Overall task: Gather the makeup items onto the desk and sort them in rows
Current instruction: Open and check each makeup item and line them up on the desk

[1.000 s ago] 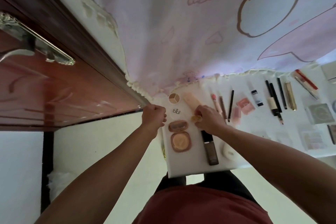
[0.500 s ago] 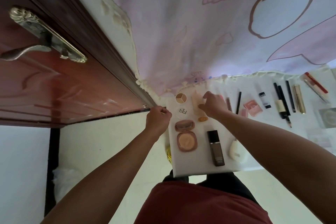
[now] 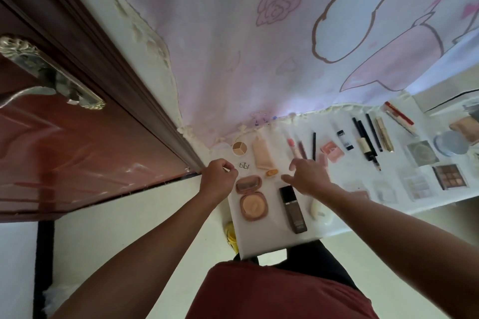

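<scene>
While the right hand (image 3: pixel 308 176) hovers in the head view with fingers spread, holding nothing, a careless sweep could knock askew the slim sticks (image 3: pixel 302 149) just beyond its fingertips; the small orange piece (image 3: pixel 271 172) lies on the desk (image 3: pixel 269 238) just left of the thumb, long axis crosswise, pointing thumbward; the left hand (image 3: pixel 219 179) is curled, its contents unclear.
</scene>
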### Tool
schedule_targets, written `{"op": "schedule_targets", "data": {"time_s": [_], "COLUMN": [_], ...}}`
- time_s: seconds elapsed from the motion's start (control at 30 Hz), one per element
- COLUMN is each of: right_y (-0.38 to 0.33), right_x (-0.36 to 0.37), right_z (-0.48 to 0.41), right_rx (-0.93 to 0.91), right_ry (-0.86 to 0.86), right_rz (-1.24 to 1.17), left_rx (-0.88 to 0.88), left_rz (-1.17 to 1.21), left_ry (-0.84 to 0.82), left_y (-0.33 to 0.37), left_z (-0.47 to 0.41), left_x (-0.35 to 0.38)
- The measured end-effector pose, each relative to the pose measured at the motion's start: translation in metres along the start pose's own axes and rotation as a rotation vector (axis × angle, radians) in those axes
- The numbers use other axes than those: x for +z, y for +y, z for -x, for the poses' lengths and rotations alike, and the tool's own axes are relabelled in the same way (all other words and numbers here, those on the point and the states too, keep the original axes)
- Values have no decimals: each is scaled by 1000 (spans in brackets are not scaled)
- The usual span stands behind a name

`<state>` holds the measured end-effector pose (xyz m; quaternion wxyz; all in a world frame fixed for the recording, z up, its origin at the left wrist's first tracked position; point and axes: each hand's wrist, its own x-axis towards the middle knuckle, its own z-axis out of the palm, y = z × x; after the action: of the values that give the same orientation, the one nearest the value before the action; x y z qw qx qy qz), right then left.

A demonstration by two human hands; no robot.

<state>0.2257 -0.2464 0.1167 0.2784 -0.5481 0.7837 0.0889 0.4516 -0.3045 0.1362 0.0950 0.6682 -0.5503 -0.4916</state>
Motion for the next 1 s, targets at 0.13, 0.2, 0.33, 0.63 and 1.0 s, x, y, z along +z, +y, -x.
{"op": "schedule_targets", "data": {"time_s": [0.13, 0.2, 0.33, 0.63, 1.0], "right_y": [4, 3, 1, 46, 80], "right_x": [24, 32, 36, 2, -43], "right_z": [21, 23, 19, 27, 87], "right_rx": [57, 73, 127, 330, 165], "right_ry": [-82, -85, -99, -97, -456], "right_rz": [20, 33, -41, -1011, -1545], "left_rx": [41, 59, 64, 127, -71], "left_rz": [-39, -57, -54, -101, 423], "left_ry": [-21, -17, -19, -174, -212], "left_y": [3, 1, -4, -1, 48], "left_z": [6, 11, 24, 61, 102], "left_x": [0, 0, 3, 41, 88]}}
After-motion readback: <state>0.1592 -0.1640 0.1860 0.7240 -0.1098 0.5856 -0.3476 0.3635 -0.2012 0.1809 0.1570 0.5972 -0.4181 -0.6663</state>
